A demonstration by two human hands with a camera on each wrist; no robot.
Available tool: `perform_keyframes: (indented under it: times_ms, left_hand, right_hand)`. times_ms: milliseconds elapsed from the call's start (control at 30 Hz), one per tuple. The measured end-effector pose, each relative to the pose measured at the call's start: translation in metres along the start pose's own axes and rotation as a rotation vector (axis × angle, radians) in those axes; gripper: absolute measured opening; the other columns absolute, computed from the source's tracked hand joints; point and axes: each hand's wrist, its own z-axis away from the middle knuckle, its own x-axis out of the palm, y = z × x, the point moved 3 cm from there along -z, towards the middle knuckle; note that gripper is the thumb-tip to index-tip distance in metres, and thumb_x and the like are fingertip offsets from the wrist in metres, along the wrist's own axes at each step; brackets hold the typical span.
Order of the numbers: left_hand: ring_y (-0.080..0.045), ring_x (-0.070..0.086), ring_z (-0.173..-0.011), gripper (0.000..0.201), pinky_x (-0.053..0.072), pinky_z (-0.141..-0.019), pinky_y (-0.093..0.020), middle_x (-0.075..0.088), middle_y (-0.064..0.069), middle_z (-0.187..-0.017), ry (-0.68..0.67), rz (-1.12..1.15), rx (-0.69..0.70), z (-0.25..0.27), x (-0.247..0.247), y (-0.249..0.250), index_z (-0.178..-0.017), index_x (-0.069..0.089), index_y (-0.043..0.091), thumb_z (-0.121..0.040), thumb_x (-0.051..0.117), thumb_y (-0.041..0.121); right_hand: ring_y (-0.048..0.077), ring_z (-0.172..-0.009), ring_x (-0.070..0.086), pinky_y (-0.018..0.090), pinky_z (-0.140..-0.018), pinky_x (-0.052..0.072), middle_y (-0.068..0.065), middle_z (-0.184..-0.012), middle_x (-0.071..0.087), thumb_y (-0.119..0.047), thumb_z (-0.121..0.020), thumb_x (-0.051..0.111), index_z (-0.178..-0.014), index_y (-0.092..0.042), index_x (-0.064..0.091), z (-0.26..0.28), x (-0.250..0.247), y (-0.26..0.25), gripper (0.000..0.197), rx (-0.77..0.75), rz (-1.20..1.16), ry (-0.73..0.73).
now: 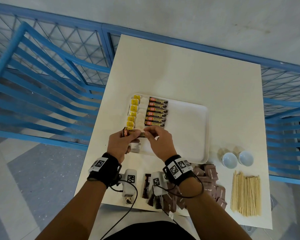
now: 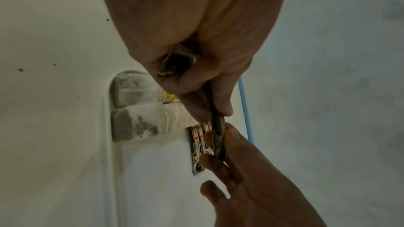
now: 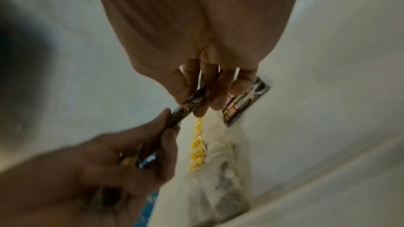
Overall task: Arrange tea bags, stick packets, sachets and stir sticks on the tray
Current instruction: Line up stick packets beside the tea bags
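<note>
Foil stick packet (image 1: 135, 133), light and slightly slippery, hangs between both hands just above the near left part of the tray (image 1: 194, 132). The left hand (image 1: 119, 144) holds a small bunch of packets by one end; the right hand (image 1: 158, 140) pinches the other end of one with thumb and fingertips. It probably flexes easily, so a grip near the ends, as here, seems the way to lay it flat.

Six stick packets (image 1: 157, 111) already lie in a column on the tray, beside a column of tea bags (image 1: 134, 112) showing about seven yellow tags. On the bench (image 1: 189, 75) wait a heap of brown sachets (image 1: 210, 184), too jumbled to count, a bundle of stir sticks (image 1: 246, 193) and two white cups (image 1: 237, 159).
</note>
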Motion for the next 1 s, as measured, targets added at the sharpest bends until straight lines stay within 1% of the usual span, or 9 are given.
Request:
perform_keyframes:
  times_ms: [100, 233, 300, 400, 533, 667, 833, 900, 1000]
  left_hand:
    - [-0.016, 0.071, -0.066, 0.014, 0.028, -0.037, -0.021, 0.077, -0.013, -0.082, 0.017, 0.009, -0.003, 0.002, 0.0, 0.001, -0.091, 0.077, 0.01, -0.084, 0.083, 0.02]
    - [-0.02, 0.071, -0.071, 0.019, 0.027, -0.038, -0.021, 0.078, -0.018, -0.09, -0.004, -0.009, -0.014, 0.003, 0.0, 0.0, -0.094, 0.076, 0.007, -0.086, 0.081, 0.024]
    - [-0.022, 0.073, -0.076, 0.024, 0.026, -0.037, -0.021, 0.078, -0.013, -0.094, -0.026, 0.008, -0.031, 0.004, 0.0, -0.002, -0.098, 0.075, 0.007, -0.089, 0.078, 0.029]
    - [-0.02, 0.07, -0.068, 0.029, 0.026, -0.036, -0.022, 0.074, -0.005, -0.084, -0.011, 0.014, -0.073, 0.003, -0.004, -0.006, -0.099, 0.073, 0.006, -0.093, 0.073, 0.035]
    - [-0.016, 0.051, -0.058, 0.023, 0.027, -0.039, -0.023, 0.057, -0.005, -0.078, -0.023, 0.068, -0.139, -0.003, -0.013, -0.015, -0.109, 0.07, 0.002, -0.099, 0.059, 0.019]
    - [-0.019, 0.045, -0.056, 0.028, 0.027, -0.041, -0.024, 0.051, -0.004, -0.069, -0.035, 0.11, -0.177, -0.004, -0.015, -0.017, -0.111, 0.07, 0.001, -0.1, 0.045, 0.009]
    - [-0.017, 0.039, -0.052, 0.032, 0.025, -0.042, -0.026, 0.046, -0.005, -0.065, -0.034, 0.054, -0.166, -0.009, -0.019, -0.019, -0.116, 0.069, 0.001, -0.1, 0.042, 0.007]
    - [-0.014, 0.04, -0.05, 0.033, 0.026, -0.039, -0.025, 0.044, -0.005, -0.068, -0.036, 0.076, -0.179, -0.01, -0.019, -0.019, -0.116, 0.069, 0.001, -0.099, 0.042, 0.008]
    - [-0.014, 0.04, -0.05, 0.035, 0.026, -0.04, -0.025, 0.044, -0.002, -0.059, -0.045, 0.079, -0.187, -0.01, -0.018, -0.017, -0.116, 0.069, 0.001, -0.099, 0.041, 0.009]
  right_hand:
    - [0.013, -0.107, 0.05, 0.028, -0.093, 0.038, -0.012, -0.11, 0.061, -0.037, -0.087, 0.069, -0.112, -0.027, 0.066, 0.006, 0.003, -0.005, 0.027, -0.223, 0.361, -0.001]
    - [0.016, -0.105, 0.046, 0.032, -0.089, 0.036, -0.011, -0.108, 0.059, -0.034, -0.09, 0.069, -0.11, -0.026, 0.068, 0.006, 0.002, -0.007, 0.021, -0.325, 0.519, 0.019]
    - [0.017, -0.104, 0.046, 0.032, -0.087, 0.036, -0.011, -0.106, 0.06, -0.031, -0.09, 0.07, -0.108, -0.025, 0.069, 0.004, 0.0, -0.003, 0.019, -0.324, 0.515, 0.034]
    - [0.018, -0.101, 0.048, 0.034, -0.085, 0.036, -0.01, -0.104, 0.061, -0.031, -0.089, 0.071, -0.107, -0.025, 0.069, -0.001, -0.008, 0.013, 0.02, -0.257, 0.522, 0.071]
    - [0.023, -0.101, 0.05, 0.041, -0.086, 0.041, -0.004, -0.103, 0.063, -0.028, -0.087, 0.073, -0.106, -0.021, 0.07, -0.011, -0.018, 0.042, 0.02, -0.136, 0.576, 0.094]
    - [0.025, -0.101, 0.05, 0.042, -0.087, 0.042, -0.002, -0.104, 0.06, -0.027, -0.083, 0.078, -0.101, -0.022, 0.074, -0.019, -0.017, 0.051, 0.019, -0.127, 0.66, 0.115]
    - [0.026, -0.098, 0.049, 0.041, -0.085, 0.038, 0.0, -0.101, 0.057, -0.025, -0.08, 0.079, -0.096, -0.023, 0.075, -0.026, -0.009, 0.049, 0.017, -0.135, 0.692, 0.117]
    - [0.026, -0.098, 0.049, 0.04, -0.085, 0.036, -0.001, -0.101, 0.059, -0.025, -0.082, 0.077, -0.098, -0.023, 0.074, -0.027, -0.007, 0.049, 0.017, -0.121, 0.693, 0.096]
    - [0.024, -0.1, 0.049, 0.039, -0.086, 0.035, -0.003, -0.103, 0.061, -0.026, -0.086, 0.072, -0.103, -0.022, 0.072, -0.029, -0.004, 0.05, 0.018, -0.099, 0.699, 0.063]
